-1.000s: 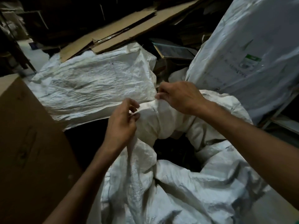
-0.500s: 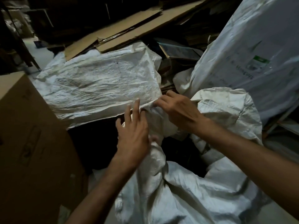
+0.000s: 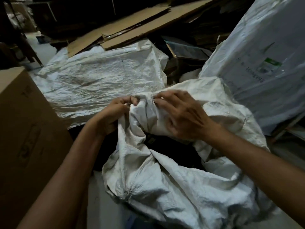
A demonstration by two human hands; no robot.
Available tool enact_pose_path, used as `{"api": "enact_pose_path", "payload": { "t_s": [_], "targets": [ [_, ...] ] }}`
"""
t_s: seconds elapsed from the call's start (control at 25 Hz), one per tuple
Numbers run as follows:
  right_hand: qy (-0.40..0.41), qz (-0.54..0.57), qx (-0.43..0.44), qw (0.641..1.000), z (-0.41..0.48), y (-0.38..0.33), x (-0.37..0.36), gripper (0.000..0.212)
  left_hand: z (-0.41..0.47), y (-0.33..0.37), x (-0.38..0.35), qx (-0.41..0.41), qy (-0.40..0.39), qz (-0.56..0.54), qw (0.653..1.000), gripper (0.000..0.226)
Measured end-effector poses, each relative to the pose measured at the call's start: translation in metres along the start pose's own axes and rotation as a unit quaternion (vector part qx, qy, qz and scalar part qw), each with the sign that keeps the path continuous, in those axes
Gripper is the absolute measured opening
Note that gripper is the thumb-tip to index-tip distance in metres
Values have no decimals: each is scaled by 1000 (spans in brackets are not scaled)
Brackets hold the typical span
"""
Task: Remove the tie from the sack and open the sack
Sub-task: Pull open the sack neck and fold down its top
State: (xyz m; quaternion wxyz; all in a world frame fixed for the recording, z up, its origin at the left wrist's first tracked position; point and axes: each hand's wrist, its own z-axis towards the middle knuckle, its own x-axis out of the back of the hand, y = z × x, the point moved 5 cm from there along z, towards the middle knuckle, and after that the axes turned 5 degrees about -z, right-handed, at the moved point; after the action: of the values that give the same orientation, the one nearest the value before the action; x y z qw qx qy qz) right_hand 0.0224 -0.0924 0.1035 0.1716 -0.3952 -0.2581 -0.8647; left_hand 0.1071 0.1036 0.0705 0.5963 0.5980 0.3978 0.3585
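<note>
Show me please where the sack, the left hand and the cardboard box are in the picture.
sack [image 3: 165,187]: head view, on its crumpled lower body.
left hand [image 3: 115,115]: head view, on the back of the hand.
cardboard box [image 3: 24,129]: head view, on its brown side wall.

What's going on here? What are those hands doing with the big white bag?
A person is working on a white sack. The left hand grips its bunched-up neck, and the right hand picks at the same bunch with curled fingers. The tie is too hard to make out in the dim light. A cardboard box stands at the left.
</note>
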Motion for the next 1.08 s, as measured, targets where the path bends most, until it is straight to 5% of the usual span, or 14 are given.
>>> {"api": "enact_pose_path", "payload": {
  "t_s": [0.12, 0.2, 0.28, 0.36, 0.44, 0.52, 0.6, 0.64, 0.72, 0.84, 0.92, 1.08],
  "targets": [
    [-102, -50, -35, 993, -3, 6, -27, 85, 1, -26, -6, 91, -123, -173, 973, 30],
    [-121, -74, -30, 989, 6, 10, -45, 69, 4, -38, -12, 104, -151, -198, 963, 33],
    [-66, -46, -23, 996, 15, 14, -46, 37, 13, -39, -6, 72, -101, -155, 980, 28],
    [-87, 18, -91, 992, 16, 27, -41, 28, 14, -30, 16, -27, 42, 19, 999, 24],
    [-161, 88, -175, 967, 14, 40, -39, 27, -6, -4, 12, -202, 168, 293, 919, 25],
    [-244, 199, -215, 924, 17, 47, -37, 28, -25, 8, -34, -258, 135, 474, 831, 57],
    [-303, 314, -232, 869, 22, 54, -33, 25, -32, -2, -69, -179, 74, 586, 787, 97],
    [-327, 343, -238, 848, 22, 59, -32, 19, -31, -11, -72, -166, 72, 600, 779, 95],
    [-317, 328, -263, 850, 18, 70, -25, 17, -22, -17, -63, -196, 80, 564, 798, 59],
    [-156, 89, -220, 959, 14, 60, -3, 29, -1, -22, -36, -155, 53, 452, 877, 36],
    [-80, -20, -145, 986, 1, 31, 0, 39, 5, -24, -33, -124, 0, 357, 926, 25],
    [-145, 13, -125, 981, -28, 15, -20, 80, 3, -23, -26, -87, -71, 139, 984, 14]
  ]
}}
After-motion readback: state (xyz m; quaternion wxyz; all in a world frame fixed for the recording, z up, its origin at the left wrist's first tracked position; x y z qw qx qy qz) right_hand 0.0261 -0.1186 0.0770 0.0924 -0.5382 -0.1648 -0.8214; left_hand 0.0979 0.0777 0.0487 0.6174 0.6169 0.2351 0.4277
